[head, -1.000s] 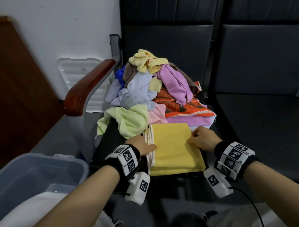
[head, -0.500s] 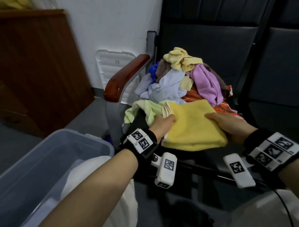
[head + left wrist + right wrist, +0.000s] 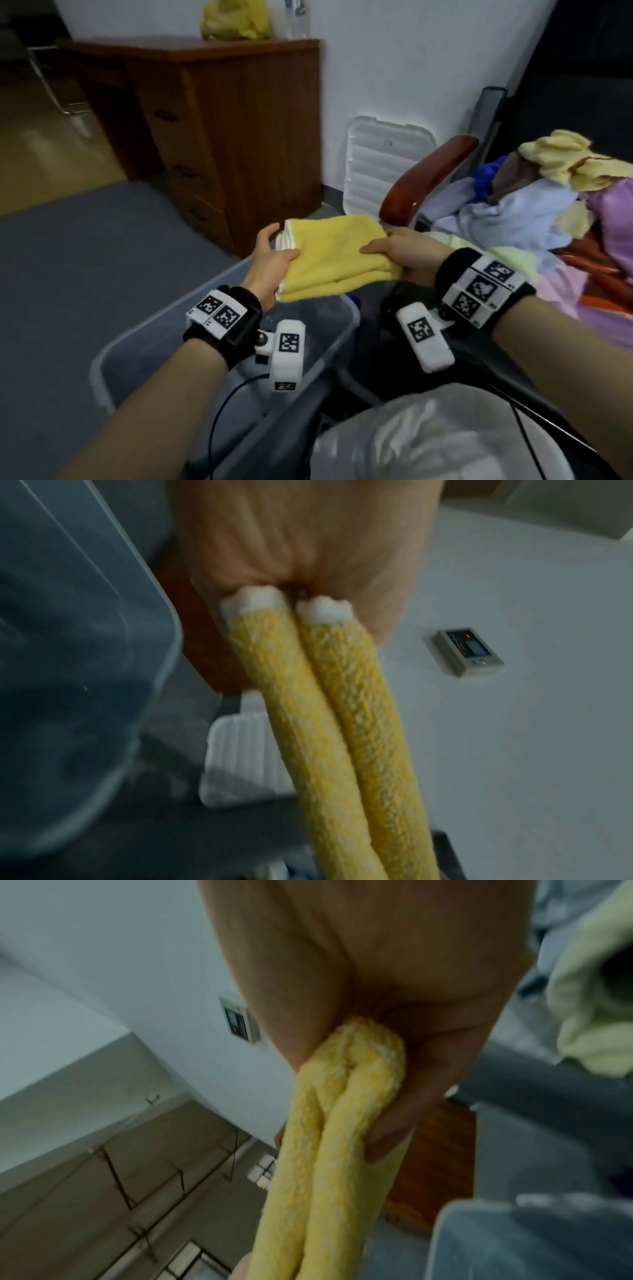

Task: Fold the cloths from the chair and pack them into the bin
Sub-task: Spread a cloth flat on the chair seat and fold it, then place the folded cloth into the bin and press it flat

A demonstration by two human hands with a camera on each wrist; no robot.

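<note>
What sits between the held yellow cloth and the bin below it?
Nothing. In the head view the folded yellow cloth, gripped by the left hand and right hand, hangs over the bin with only open air between.

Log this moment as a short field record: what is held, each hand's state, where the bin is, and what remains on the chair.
held item: folded yellow cloth, carried flat above the bin
left hand: grips the cloth's left edge
right hand: grips its right edge
bin: translucent, on the floor below the cloth
chair: pile of unfolded cloths remains
</note>
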